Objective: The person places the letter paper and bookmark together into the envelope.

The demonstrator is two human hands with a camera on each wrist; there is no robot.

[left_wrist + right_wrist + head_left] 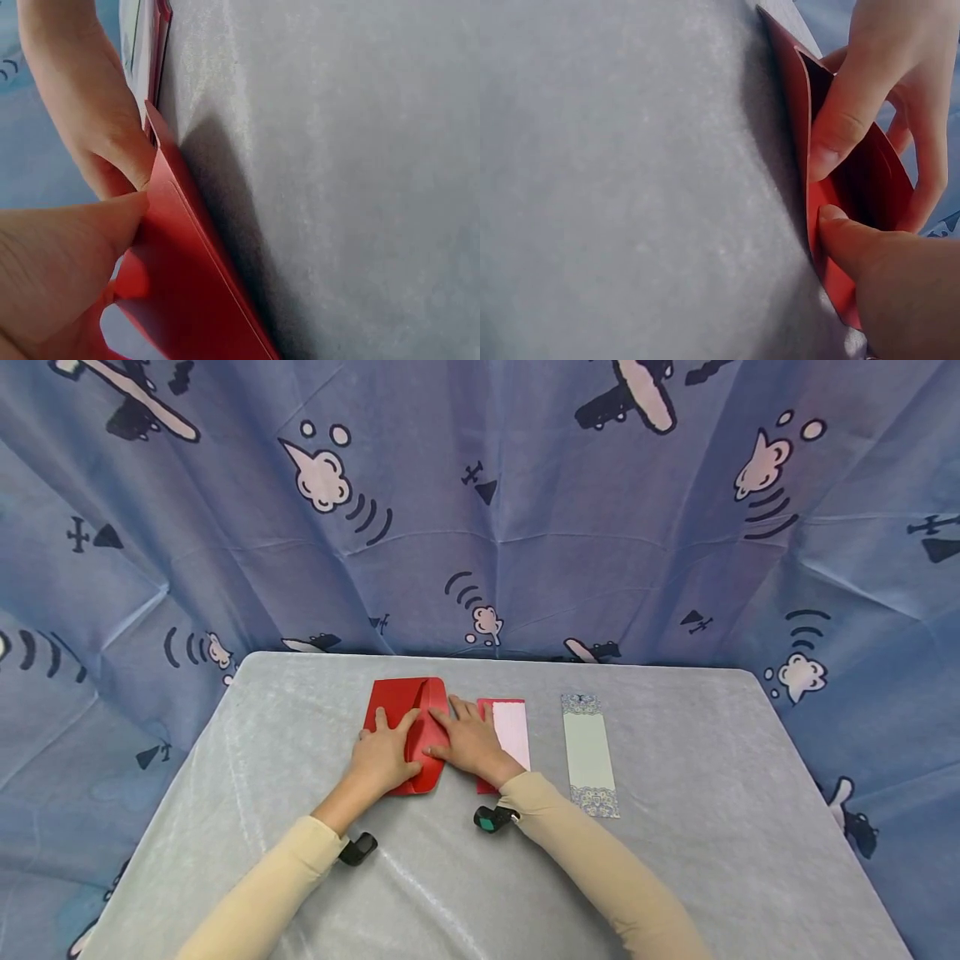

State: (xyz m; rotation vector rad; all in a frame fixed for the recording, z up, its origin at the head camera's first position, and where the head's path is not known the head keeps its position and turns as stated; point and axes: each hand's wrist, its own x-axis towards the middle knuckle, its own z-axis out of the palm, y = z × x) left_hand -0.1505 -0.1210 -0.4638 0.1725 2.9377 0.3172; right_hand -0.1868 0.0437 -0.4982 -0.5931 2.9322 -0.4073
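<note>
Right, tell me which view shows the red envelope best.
The head view: most of the red envelope is visible from above. The left wrist shows only a close-up part; the right wrist looks into its gap.

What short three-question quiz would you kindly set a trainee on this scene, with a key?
1. True or false: the person's left grip and right grip both touch the open red paper envelope.
2. Which decoration marks the ends of the long, pale green rectangular paper card? A) red stripes B) blue patterned bands C) orange stars
3. In the head view, which thing lies between the envelope and the pale green card?

Key:
1. True.
2. B.
3. The red rectangular paper item with a pale pink panel.
</note>
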